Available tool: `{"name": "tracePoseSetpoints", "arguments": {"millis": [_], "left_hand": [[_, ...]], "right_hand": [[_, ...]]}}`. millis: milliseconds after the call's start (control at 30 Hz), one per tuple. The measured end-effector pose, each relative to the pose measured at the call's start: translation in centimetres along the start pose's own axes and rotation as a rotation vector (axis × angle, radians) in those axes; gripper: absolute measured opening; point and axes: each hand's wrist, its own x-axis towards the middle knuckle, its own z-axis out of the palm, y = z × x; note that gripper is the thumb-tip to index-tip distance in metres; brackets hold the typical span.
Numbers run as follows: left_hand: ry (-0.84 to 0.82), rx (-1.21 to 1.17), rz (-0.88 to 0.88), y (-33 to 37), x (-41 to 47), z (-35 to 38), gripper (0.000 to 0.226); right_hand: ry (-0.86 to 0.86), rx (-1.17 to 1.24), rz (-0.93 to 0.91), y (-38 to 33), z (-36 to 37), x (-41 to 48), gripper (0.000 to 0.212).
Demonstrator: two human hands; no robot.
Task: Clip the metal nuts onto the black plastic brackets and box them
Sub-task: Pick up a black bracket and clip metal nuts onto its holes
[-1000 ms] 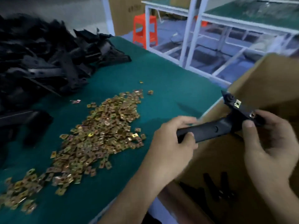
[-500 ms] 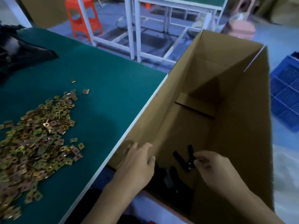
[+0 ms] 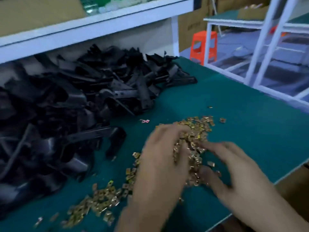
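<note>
Head view: green table (image 3: 234,106); heap of black brackets (image 3: 83,97) at left; gold nuts (image 3: 199,127) strewn in a strip beside it. Left hand (image 3: 160,164) on the nuts, fingers bent into the pile, grip too blurred to tell. Right hand (image 3: 237,173) just beside, fingers spread, tips touching nuts

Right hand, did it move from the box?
Yes. The right hand went left, out of the box, onto the metal nuts on the green table.
</note>
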Motion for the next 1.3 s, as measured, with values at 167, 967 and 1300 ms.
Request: {"name": "tracePoseSetpoints", "arguments": {"millis": [167,967,1300], "left_hand": [[0.229,0.672,-0.533,-11.0,0.4,-10.2,0.062],[0.532,-0.252,-0.493,-17.0,0.2,-10.3,0.050],[0.240,-1.265,-0.544,-15.1,0.2,-11.0,0.048]], "right_hand": [[-0.477,-0.310,-0.157,-5.4,6.3,8.4,0.075],[-0.686,-0.152,-0.238,-6.4,12.3,16.6,0.009],[-0.506,0.094,-0.185,-6.2,13.3,16.1,0.016]]}}
